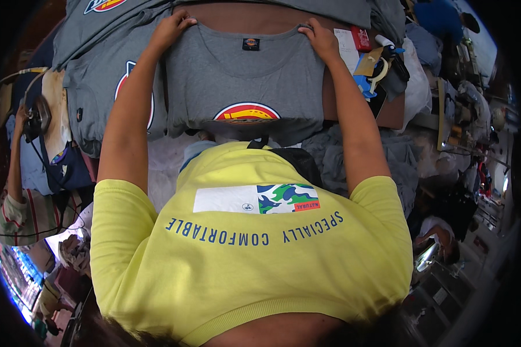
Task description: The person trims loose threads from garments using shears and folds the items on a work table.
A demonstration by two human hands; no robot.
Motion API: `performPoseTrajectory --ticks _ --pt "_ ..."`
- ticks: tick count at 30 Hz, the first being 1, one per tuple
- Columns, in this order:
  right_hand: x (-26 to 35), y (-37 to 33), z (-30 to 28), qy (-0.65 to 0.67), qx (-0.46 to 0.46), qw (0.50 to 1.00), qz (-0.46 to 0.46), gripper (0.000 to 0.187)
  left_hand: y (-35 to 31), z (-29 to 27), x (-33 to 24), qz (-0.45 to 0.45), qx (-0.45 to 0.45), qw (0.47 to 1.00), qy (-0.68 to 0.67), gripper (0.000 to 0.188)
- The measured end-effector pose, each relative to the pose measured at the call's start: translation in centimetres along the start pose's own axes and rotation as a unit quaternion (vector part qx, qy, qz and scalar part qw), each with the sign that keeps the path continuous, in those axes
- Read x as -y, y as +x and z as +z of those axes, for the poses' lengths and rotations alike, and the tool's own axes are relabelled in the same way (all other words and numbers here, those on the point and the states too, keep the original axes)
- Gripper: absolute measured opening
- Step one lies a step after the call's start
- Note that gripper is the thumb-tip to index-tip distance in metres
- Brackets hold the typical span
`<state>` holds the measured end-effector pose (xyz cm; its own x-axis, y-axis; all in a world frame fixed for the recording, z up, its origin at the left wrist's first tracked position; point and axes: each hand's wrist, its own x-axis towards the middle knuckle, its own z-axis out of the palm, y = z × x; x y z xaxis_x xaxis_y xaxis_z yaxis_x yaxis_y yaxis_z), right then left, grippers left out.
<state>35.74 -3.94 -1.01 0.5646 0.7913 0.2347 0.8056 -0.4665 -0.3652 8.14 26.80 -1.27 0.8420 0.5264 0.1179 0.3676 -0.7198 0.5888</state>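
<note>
A grey T-shirt point(243, 75) lies spread on the brown table point(237, 16), its neckline toward the far side. A dark label sits inside the collar, and part of a red, yellow and white print shows lower down. My left hand point(172, 30) pinches the shirt's far left shoulder. At the far right shoulder, my right hand point(320, 39) grips the cloth between thumb and fingers. The near end of the shirt hangs over the table's edge toward my body.
More grey shirts point(92, 63) are heaped at the left and far side. On the right lie a tape dispenser point(379, 75), papers point(347, 49) and a white plastic bag point(418, 81). At far left, another person's hand point(22, 118) is by an iron point(39, 118). Grey cloth point(359, 156) lies below the table's right side.
</note>
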Motion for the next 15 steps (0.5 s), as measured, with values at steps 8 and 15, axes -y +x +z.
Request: performPoseTrajectory --ticks 8,15 --pt "2.0 -2.6 -11.5 0.074 0.405 0.9 -0.14 0.044 -4.0 -7.8 -6.0 0.037 0.158 0.983 -0.09 0.051" --pt "11.5 -0.7 -31.8 0.133 0.407 0.881 -0.201 0.028 -9.3 -26.8 -21.4 0.28 0.167 0.945 -0.024 0.065"
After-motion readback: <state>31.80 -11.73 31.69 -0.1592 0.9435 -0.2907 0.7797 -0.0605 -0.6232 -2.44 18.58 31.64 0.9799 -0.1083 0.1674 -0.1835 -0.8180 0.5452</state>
